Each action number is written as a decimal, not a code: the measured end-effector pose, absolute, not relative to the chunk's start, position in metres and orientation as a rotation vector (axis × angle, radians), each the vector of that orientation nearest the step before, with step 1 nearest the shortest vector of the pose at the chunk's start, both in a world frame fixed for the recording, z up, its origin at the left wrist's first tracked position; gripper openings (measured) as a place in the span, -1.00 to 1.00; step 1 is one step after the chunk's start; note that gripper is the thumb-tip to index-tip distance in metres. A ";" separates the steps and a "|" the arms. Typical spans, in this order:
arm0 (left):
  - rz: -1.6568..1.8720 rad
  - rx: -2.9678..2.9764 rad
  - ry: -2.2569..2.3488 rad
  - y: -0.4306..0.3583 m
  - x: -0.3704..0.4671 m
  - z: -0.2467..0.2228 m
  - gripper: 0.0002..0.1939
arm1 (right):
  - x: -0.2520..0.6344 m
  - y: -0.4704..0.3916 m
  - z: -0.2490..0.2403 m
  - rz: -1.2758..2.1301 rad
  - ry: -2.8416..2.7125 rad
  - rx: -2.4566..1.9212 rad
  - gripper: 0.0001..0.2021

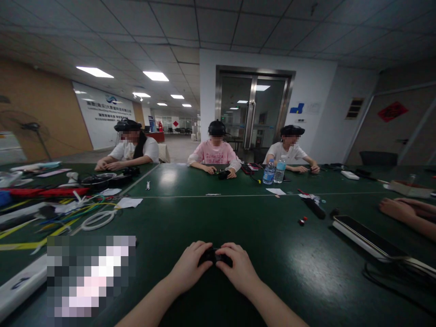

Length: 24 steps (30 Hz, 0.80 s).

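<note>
A small dark black object [214,255] is held between my two hands, just above or on the green table [177,218]; its exact kind cannot be made out. My left hand [191,265] grips its left end, thumb and fingers closed around it. On the opposite end my right hand [237,265] closes in the same way, thumb toward me. Both sets of fingertips nearly meet at the middle and cover much of the object.
Cables with a white coil [98,220] and tools crowd the left. Phones on a white box [369,238], a black-handled tool [314,208] and small red-and-black pieces [302,221] lie right. Two bottles [274,171] stand farther back. Several people sit around; another person's hands [398,209] rest at right.
</note>
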<state>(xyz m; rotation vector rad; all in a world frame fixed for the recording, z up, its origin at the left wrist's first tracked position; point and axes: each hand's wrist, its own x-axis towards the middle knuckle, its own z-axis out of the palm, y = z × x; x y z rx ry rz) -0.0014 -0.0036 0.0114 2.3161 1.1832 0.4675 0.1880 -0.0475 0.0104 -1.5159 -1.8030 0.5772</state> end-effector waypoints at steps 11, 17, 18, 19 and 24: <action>0.450 2.315 1.202 -0.007 0.000 0.017 -0.55 | 0.187 -0.049 0.013 0.588 -1.811 -1.572 -0.78; 0.477 2.326 1.194 -0.007 0.001 0.016 -0.54 | 0.187 -0.049 0.017 0.618 -1.828 -1.610 -0.78; 0.480 2.336 1.189 -0.006 0.001 0.014 -0.52 | 0.186 -0.049 0.018 0.623 -1.843 -1.622 -0.78; 0.486 2.345 1.185 -0.005 0.001 0.013 -0.51 | 0.186 -0.049 0.019 0.622 -1.853 -1.634 -0.78; 0.491 2.345 1.193 -0.003 0.000 0.010 -0.56 | 0.186 -0.050 0.022 0.655 -1.869 -1.643 -0.77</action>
